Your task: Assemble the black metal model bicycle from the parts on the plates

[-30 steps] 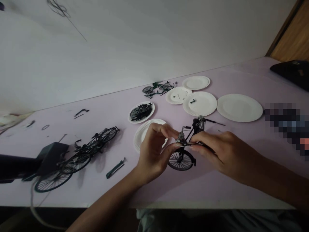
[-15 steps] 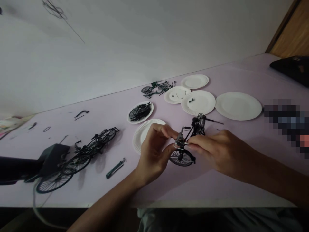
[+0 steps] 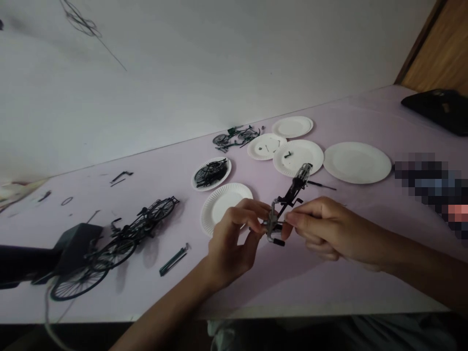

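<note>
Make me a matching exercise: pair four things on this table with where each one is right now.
Things:
1. Bicycle frame
2. Black wheels
3. Green tool
4. Black rod

Places:
A. On the table, right of the frame
B. Held between the left hand and right hand
C. On a paper plate
D. On the table, left of the left hand

Pairs: 1-B, 2-C, 3-D, 4-A
</note>
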{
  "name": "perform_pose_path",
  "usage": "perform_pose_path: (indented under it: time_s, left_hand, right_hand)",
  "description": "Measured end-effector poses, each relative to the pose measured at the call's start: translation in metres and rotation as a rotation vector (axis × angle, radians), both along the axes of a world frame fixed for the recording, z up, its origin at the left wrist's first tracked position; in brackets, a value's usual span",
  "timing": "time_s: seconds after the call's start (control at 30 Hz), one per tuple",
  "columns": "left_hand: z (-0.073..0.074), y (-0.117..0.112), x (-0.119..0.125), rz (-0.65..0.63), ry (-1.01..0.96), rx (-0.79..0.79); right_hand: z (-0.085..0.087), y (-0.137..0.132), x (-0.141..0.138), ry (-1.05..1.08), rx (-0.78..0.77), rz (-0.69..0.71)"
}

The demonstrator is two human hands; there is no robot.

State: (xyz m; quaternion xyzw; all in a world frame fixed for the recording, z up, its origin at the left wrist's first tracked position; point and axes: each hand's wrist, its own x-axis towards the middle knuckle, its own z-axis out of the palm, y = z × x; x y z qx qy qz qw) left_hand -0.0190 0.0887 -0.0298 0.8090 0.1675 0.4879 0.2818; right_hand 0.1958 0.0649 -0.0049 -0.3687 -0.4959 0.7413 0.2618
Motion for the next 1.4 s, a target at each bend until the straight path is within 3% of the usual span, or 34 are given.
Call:
perform_pose_path:
  time_s: [0.17, 0.37, 0.43, 0.57, 0.7, 0.8, 0.87, 0.93, 1.0, 1.2, 1.4]
  left_hand:
    - [0.007, -0.001, -0.003, -0.015, 0.092, 0.154]
    - [0.009, -0.001, -0.006, -0.052, 0.051, 0.111]
    - [0.007, 0.000, -0.006, -0.059, 0.011, 0.078]
    - [0.003, 0.003, -0.001, -0.035, -0.104, -0.183]
    - [0.004, 0.008, 0.003, 0.005, -0.230, -0.498]
    - [0.004, 0.016, 0.000, 0.045, -0.254, -0.612]
    - [0.002, 0.021, -0.002, 0.057, -0.258, -0.652]
    - [-0.001, 0.025, -0.004, 0.056, -0.271, -0.655]
    - [-0.003, 0.028, -0.004, 0.055, -0.286, -0.634]
    - [-0.004, 0.031, -0.005, 0.117, -0.270, -0.553]
    - [-0.011, 0.036, -0.008, 0.206, -0.256, -0.508]
  right_hand:
    - [-0.002, 0.003, -0.003, 0.163, -0.217, 0.020]
    - [-0.003, 0.004, -0.002, 0.201, -0.243, 0.046]
    - [-0.005, 0.004, -0.003, 0.159, -0.182, 0.055]
    - [-0.008, 0.004, -0.008, -0.096, 0.152, -0.045]
    - [-0.005, 0.004, -0.005, -0.336, 0.726, -0.233]
    - [-0.001, 0.009, 0.008, -0.424, 1.099, -0.437]
    - [0.000, 0.017, 0.018, -0.493, 1.209, -0.620]
    - [-0.001, 0.028, 0.027, -0.535, 1.213, -0.736]
    - [-0.004, 0.038, 0.032, -0.503, 1.156, -0.726]
    - [-0.015, 0.053, 0.035, -0.554, 0.968, -0.480]
    - [-0.021, 0.055, 0.038, -0.530, 0.839, -0.372]
